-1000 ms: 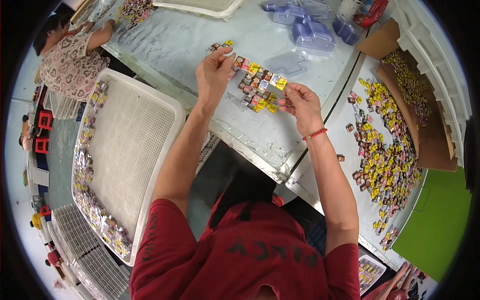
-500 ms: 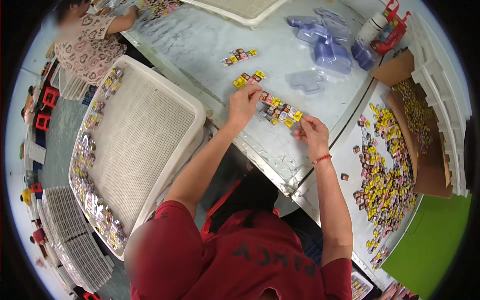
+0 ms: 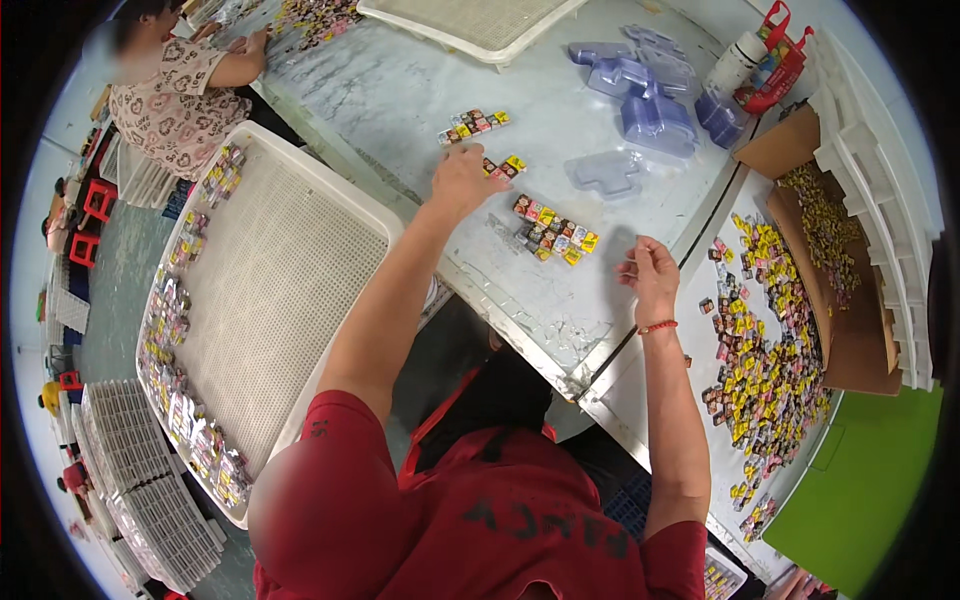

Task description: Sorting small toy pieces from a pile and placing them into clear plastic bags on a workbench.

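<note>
Over the table, my left hand [image 3: 463, 182] reaches to a short strip of small square wrapped pieces [image 3: 507, 167] in yellow, black and pink. Its thumb and fingers are apart at the strip's left part, which they cover; whether they touch it is hard to see. Just beyond lies a similar strip [image 3: 472, 126]. A larger block of these pieces [image 3: 556, 230] rests flat, nearer to me, between my hands. To its right my right hand [image 3: 650, 275], with a red bead bracelet, hovers empty with loosely curled fingers apart.
Clear plastic trays [image 3: 655, 120] are stacked at the far right, one lying apart [image 3: 605, 173]. Loose pieces [image 3: 760, 370] spread beside an open cardboard box [image 3: 858, 325]. At left stands a large white mesh tray [image 3: 270, 270] with packed pieces along its side. A co-worker [image 3: 180, 85] sits beyond.
My left hand has left the larger block and moved left to the short strip. My right hand has let go of the block's right end and drawn away to the right.
</note>
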Demonstrator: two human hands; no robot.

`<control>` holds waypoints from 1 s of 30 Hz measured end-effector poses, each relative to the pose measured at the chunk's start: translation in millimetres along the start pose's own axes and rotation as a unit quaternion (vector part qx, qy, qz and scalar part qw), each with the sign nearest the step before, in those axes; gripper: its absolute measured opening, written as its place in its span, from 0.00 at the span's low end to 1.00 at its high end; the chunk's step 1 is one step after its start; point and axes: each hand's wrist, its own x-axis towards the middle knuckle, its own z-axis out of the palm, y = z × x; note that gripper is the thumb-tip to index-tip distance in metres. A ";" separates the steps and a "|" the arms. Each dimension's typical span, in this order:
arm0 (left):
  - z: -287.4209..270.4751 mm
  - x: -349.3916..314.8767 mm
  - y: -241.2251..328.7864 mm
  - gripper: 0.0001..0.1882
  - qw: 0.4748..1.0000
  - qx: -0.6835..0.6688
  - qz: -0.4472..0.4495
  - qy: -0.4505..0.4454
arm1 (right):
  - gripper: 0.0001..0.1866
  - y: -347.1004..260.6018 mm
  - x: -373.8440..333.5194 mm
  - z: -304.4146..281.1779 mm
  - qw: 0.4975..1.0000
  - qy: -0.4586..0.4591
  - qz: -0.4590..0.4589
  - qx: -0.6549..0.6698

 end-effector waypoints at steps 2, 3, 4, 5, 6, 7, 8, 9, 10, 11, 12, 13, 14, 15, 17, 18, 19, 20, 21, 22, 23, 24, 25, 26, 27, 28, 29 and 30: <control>-1.5 -0.3 7.7 0.37 0.997 0.066 -0.007 -0.038 | 0.12 -11.9 6.3 -2.5 1.000 0.008 -0.009 -0.020; -2.4 2.1 8.9 0.41 0.994 0.094 -0.018 -0.056 | 0.12 -18.1 8.4 -0.9 1.000 0.007 -0.008 -0.021; -2.1 5.6 9.3 0.45 0.989 0.122 -0.029 -0.073 | 0.12 -23.7 10.7 0.8 0.999 0.003 -0.015 -0.028; 0.9 12.6 2.1 0.45 0.989 0.123 -0.032 -0.072 | 0.11 -27.8 13.3 5.6 0.999 -0.006 -0.023 -0.033; 6.0 23.8 -7.8 0.44 0.989 0.118 -0.033 -0.084 | 0.11 -30.3 16.0 11.0 0.999 -0.009 -0.024 -0.033; 9.4 35.1 -18.2 0.44 0.989 0.112 -0.034 -0.095 | 0.12 -32.5 18.1 17.2 0.998 -0.023 -0.040 -0.048; 7.3 43.3 -21.4 0.44 0.989 0.112 -0.032 -0.096 | 0.12 -33.8 19.7 20.5 0.996 -0.033 -0.055 -0.064; 4.2 51.0 -25.5 0.36 0.990 0.071 -0.002 -0.118 | 0.12 -35.7 21.0 23.6 0.996 -0.031 -0.055 -0.063; 1.2 58.7 -28.8 0.29 0.989 0.029 0.029 -0.140 | 0.12 -38.3 22.0 26.7 0.994 -0.038 -0.065 -0.077; -1.1 65.8 -35.9 0.29 0.989 0.031 0.028 -0.139 | 0.12 -40.1 21.4 31.4 0.992 -0.049 -0.074 -0.090; -3.3 72.5 -42.6 0.24 0.982 -0.008 0.053 -0.182 | 0.12 -41.5 20.4 35.6 0.992 -0.052 -0.074 -0.088; -5.1 76.5 -49.9 0.21 0.970 -0.048 0.078 -0.224 | 0.11 -42.8 19.2 39.7 0.990 -0.056 -0.077 -0.101; -7.5 78.8 -48.1 0.21 0.970 -0.049 0.081 -0.224 | 0.11 -43.8 20.6 39.7 0.988 -0.055 -0.081 -0.116; -10.7 80.5 -47.2 0.18 0.947 -0.169 -0.013 -0.275 | 0.11 -44.3 22.4 39.5 0.988 -0.053 -0.082 -0.117; -20.2 81.6 -39.8 0.16 0.899 -0.284 -0.105 -0.317 | 0.11 -46.6 26.6 40.6 0.987 -0.050 -0.069 -0.137; -26.5 80.3 -31.8 0.14 0.896 -0.290 -0.109 -0.320 | 0.11 -49.0 29.2 41.5 0.987 -0.047 -0.072 -0.137; -31.0 82.4 -26.0 0.13 0.892 -0.295 -0.113 -0.322 | 0.11 -52.1 31.7 42.9 0.987 -0.055 -0.076 -0.134; -35.3 85.7 -28.1 0.13 0.893 -0.295 -0.114 -0.320 | 0.11 -54.0 32.8 47.3 0.986 -0.067 -0.079 -0.130; -39.2 91.0 -31.0 0.13 0.877 -0.328 -0.118 -0.331 | 0.11 -56.8 34.5 52.4 0.986 -0.069 -0.081 -0.130; -42.6 97.3 -33.3 0.14 0.859 -0.361 -0.121 -0.341 | 0.11 -60.3 36.6 58.1 0.985 -0.078 -0.082 -0.128; -43.9 105.8 -37.8 0.14 0.859 -0.362 -0.122 -0.341 | 0.11 -62.2 38.0 63.4 0.985 -0.087 -0.082 -0.126; -45.8 116.2 -43.0 0.15 0.884 -0.340 -0.088 -0.308 | 0.11 -63.5 38.5 67.9 0.985 -0.089 -0.082 -0.127; -47.1 126.2 -47.7 0.18 0.906 -0.318 -0.053 -0.276 | 0.11 -64.6 39.3 72.1 0.983 -0.102 -0.081 -0.127; -46.8 136.9 -50.1 0.18 0.905 -0.319 -0.053 -0.276 | 0.10 -65.2 41.3 75.4 0.982 -0.111 -0.081 -0.127; -46.7 147.8 -52.0 0.18 0.915 -0.285 -0.041 -0.283 | 0.10 -64.9 42.2 78.5 0.982 -0.111 -0.081 -0.128; -46.3 157.7 -53.9 0.18 0.923 -0.251 -0.029 -0.289 | 0.10 -64.4 42.0 81.2 0.982 -0.115 -0.070 -0.134; -43.3 165.4 -56.0 0.18 0.930 -0.217 -0.016 -0.296 | 0.10 -63.3 43.2 83.4 0.982 -0.118 -0.057 -0.139; -38.7 170.3 -58.5 0.18 0.930 -0.217 -0.015 -0.297 | 0.10 -63.2 45.4 85.8 0.982 -0.116 -0.058 -0.139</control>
